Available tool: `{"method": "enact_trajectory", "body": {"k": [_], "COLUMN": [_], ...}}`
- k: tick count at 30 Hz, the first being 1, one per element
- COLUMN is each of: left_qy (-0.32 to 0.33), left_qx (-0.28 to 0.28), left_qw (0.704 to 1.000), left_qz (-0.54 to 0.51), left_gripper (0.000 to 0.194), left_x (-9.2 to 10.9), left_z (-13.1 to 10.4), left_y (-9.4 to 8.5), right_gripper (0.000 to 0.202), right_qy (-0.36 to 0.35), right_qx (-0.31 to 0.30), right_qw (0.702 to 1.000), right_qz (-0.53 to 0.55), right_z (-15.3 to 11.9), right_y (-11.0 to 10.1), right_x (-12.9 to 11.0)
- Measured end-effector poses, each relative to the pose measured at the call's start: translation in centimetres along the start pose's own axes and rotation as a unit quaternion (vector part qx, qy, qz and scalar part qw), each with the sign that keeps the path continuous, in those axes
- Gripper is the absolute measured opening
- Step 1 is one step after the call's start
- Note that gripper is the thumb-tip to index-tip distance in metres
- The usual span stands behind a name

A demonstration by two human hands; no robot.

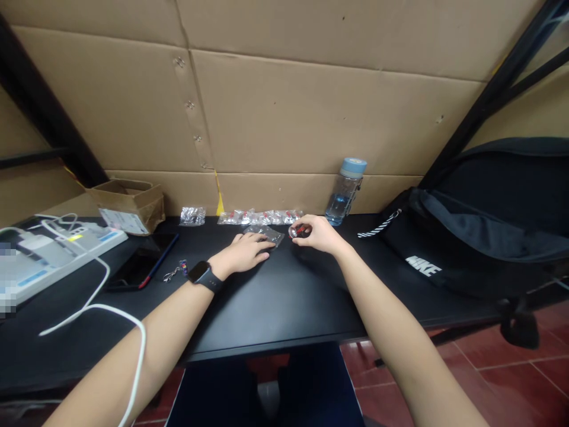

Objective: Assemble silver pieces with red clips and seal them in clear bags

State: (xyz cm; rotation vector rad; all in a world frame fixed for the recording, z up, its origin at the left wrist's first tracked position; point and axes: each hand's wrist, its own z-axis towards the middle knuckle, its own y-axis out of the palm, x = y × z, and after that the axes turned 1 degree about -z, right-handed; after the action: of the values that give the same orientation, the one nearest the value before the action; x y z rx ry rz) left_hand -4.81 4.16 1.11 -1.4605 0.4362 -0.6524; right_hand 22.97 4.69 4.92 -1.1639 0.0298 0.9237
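My left hand (242,252), with a dark smartwatch on its wrist, rests palm down with fingers stretched out. Its fingertips touch a small clear plastic bag (276,238) lying flat on the black table. My right hand (322,233) is closed in a pinch on a small shiny piece with red parts (292,232), just right of that bag. What kind of piece it is stays too small to make out. Behind both hands runs a row of small clear packets with red bits inside (262,217). Another silvery packet (192,216) lies apart to their left.
A water bottle (342,196) with a blue lid stands behind my right hand. A black backpack (480,237) takes up the right side. On the left are an open cardboard box (146,204), a phone (144,261), a keychain (176,271), a power strip (66,252) and a white cable (106,306).
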Motion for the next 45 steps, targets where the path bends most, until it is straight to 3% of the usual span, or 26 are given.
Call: {"method": "enact_trajectory", "body": {"k": [7, 21, 28, 34, 45], "left_qy": [0.028, 0.033, 0.035, 0.028, 0.039], "left_qx": [-0.055, -0.095, -0.092, -0.097, -0.09], "left_qw": [0.998, 0.994, 0.994, 0.994, 0.993], "left_qz": [-0.024, -0.038, -0.037, -0.034, -0.065], "left_gripper": [0.049, 0.049, 0.048, 0.047, 0.048], "left_x": [2.6, 3.4, 3.1, 3.5, 3.0], "left_z": [-0.4, -0.6, -0.5, -0.6, -0.6], "left_y": [0.0, -0.4, -0.3, -0.7, -0.2], "right_gripper": [0.024, 0.024, 0.021, 0.015, 0.019], "right_qy": [0.028, 0.053, 0.067, 0.008, 0.024], "right_qx": [-0.076, -0.119, -0.105, -0.149, -0.09], "right_qw": [0.996, 0.988, 0.986, 0.986, 0.995], "right_qz": [-0.048, -0.084, -0.109, -0.072, -0.035], "right_z": [-0.2, -0.2, -0.1, -0.1, 0.3], "right_y": [0.4, 1.4, 2.0, 0.8, 2.7], "right_x": [-1.1, -1.1, -0.9, -0.3, -0.3]}}
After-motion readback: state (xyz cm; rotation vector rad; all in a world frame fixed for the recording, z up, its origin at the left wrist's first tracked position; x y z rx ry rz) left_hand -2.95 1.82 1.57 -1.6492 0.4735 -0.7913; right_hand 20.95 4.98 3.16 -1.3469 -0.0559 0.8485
